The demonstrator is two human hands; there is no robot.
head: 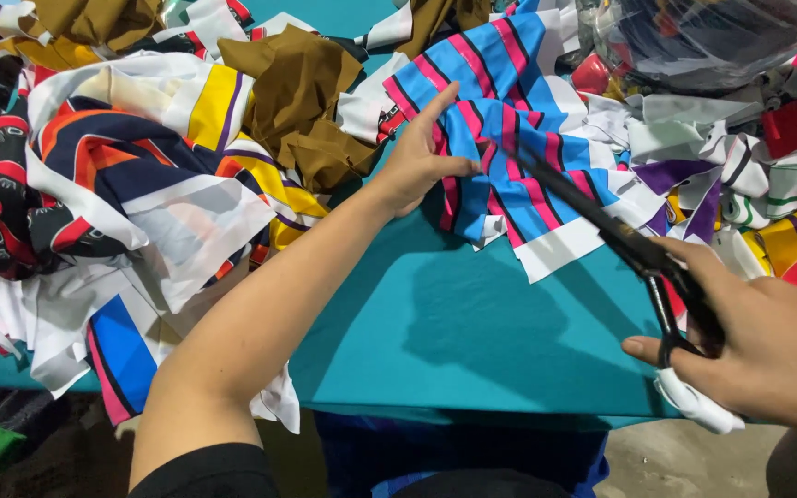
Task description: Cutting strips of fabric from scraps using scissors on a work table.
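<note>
My left hand (417, 157) reaches across the table and pinches the edge of a blue fabric piece with pink, black and white stripes (518, 120). My right hand (749, 350) grips the handles of long black scissors (601, 226), whose blades point up-left over the striped fabric, tip close to my left thumb. A white wrap covers the lower handle loop. The fabric lies partly flat on the teal table cover (454, 323).
Heaps of fabric scraps surround the area: navy, orange and white pieces (122, 175) at left, brown cloth (302, 101) at the back, purple, white and red scraps (740, 175) at right. A clear plastic bag (703, 37) sits at top right. The table's front edge runs near my body.
</note>
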